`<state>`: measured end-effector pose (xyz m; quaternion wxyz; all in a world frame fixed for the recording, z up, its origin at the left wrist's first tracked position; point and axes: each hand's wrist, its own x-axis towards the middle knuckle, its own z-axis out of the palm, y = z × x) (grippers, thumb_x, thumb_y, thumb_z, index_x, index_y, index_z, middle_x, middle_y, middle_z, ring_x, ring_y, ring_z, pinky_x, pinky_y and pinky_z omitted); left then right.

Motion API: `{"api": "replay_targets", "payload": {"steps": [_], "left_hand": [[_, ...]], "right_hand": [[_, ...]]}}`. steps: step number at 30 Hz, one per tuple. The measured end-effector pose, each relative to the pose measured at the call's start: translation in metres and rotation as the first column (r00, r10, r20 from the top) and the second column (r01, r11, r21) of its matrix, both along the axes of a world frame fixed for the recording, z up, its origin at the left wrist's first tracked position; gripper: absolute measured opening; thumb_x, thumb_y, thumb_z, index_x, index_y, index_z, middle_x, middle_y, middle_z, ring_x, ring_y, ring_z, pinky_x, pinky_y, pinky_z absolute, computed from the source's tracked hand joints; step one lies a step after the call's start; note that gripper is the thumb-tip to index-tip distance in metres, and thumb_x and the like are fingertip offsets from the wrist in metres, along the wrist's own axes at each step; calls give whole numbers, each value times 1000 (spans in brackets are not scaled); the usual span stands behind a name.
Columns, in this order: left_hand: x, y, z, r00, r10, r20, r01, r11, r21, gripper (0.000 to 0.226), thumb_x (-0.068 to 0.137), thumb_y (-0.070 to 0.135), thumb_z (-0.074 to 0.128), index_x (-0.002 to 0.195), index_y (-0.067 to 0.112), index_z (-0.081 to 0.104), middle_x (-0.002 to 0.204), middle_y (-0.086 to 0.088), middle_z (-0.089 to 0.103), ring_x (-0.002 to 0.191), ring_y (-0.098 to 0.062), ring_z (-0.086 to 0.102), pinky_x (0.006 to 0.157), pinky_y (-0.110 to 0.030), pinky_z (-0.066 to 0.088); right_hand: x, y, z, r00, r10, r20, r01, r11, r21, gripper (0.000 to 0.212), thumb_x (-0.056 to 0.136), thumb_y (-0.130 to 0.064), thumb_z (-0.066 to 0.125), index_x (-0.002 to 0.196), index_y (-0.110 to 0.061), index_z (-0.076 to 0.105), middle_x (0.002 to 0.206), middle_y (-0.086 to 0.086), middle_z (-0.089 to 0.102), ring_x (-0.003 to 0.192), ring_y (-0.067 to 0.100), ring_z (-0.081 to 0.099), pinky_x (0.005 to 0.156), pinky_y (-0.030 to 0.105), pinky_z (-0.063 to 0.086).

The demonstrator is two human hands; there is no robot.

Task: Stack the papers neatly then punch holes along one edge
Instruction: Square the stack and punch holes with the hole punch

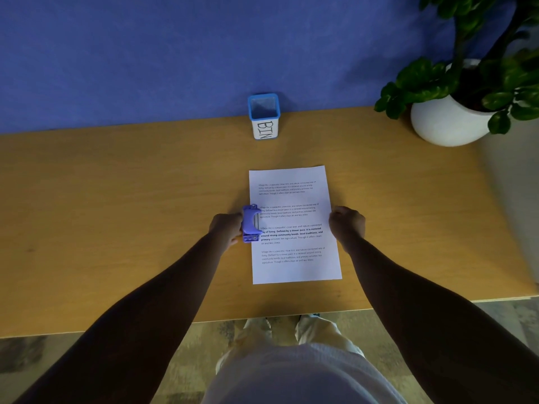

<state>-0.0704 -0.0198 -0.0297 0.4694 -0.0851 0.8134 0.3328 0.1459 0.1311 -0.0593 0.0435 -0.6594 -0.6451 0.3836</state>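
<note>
Papers (294, 225): I'm seeing them lying flat mid-desk (116, 214), printed side up.
Punch (250, 223): sitting on the papers' 9 o'clock edge.
Left hand (226, 230): gripping the punch.
Right hand (347, 223): fingers curled at the 3 o'clock edge (grip on the paper unclear).
Bin (264, 116): standing at 12 o'clock.

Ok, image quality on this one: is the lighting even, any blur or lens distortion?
Head view: dim overall, with both forearms nearly black. The papers are the brightest spot, their print legible only in part. The plant is soft and dark. Wide-angle bowing bends the table edges. No glare shows.
</note>
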Motion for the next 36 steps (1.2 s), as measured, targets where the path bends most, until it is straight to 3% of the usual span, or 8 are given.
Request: {"api": "replay_targets", "payload": {"steps": [4, 8, 14, 17, 21, 24, 29, 36], "left_hand": [[0, -3, 0, 1000, -18, -7, 19, 999, 29, 23, 94, 29, 62, 104, 8, 62, 104, -7, 70, 96, -19, 68, 58, -29, 46], [1, -8, -3, 988, -127, -84, 133, 989, 61, 24, 89, 38, 69, 98, 16, 63, 98, -6, 70, 92, -21, 67, 72, -34, 54], [-1, -14, -8, 956, -234, -178, 251, 965, 79, 28, 84, 34, 76, 65, 23, 59, 87, -13, 65, 81, -23, 58, 81, -39, 53], [-1, -16, -6, 935, -283, -212, 301, 952, 56, 29, 82, 37, 77, 65, 24, 58, 96, -21, 72, 87, -32, 67, 94, -52, 54], [-3, -15, -3, 898, -353, -262, 371, 928, 21, 22, 79, 39, 79, 69, 24, 64, 93, -18, 75, 88, -36, 70, 88, -53, 56], [-7, -13, -2, 868, -409, -282, 425, 905, -5, 16, 77, 36, 79, 78, 22, 70, 92, -12, 75, 85, -31, 70, 85, -52, 58], [-13, -12, -7, 853, -444, -273, 450, 892, -43, 26, 72, 38, 84, 88, 23, 71, 90, -6, 77, 86, -29, 73, 84, -47, 59], [-18, -3, -18, 823, -481, -301, 472, 875, -106, 33, 68, 41, 87, 87, 27, 62, 94, 2, 74, 78, -22, 75, 81, -41, 61]], "right_hand": [[1, -1, 4, 1000, 11, 8, -11, 1000, -1, 28, 81, -10, 42, 82, -10, 70, 79, 8, 68, 71, 28, 56, 57, 25, 39], [0, -6, 6, 999, 8, 41, -11, 997, 79, 33, 88, -14, 48, 113, -16, 70, 113, 12, 64, 97, 32, 60, 76, 30, 47], [-3, -18, -3, 915, 362, 178, -401, 869, 292, 49, 89, -34, 62, 133, -13, 55, 145, 10, 45, 133, 32, 36, 96, 46, 46], [-9, -20, -9, 792, 546, 271, -608, 740, 287, 59, 90, -45, 57, 139, -14, 48, 159, 10, 27, 149, 34, 14, 115, 51, 29], [-13, -26, -22, 643, 677, 357, -761, 620, 194, 67, 96, -54, 41, 151, -16, 31, 165, 9, 3, 151, 31, -8, 122, 53, 7], [-10, -31, -32, 613, 710, 346, -785, 599, 161, 72, 98, -53, 36, 156, -17, 14, 164, 10, -11, 150, 31, -15, 122, 53, -1], [-8, -34, -40, 575, 727, 376, -811, 566, 146, 75, 99, -55, 30, 156, -18, -2, 162, 12, -19, 148, 33, -20, 121, 56, -2], [-8, -37, -38, 566, 717, 407, -815, 561, 146, 77, 99, -55, 30, 156, -15, -3, 162, 16, -16, 149, 36, -17, 120, 56, -1]]}}
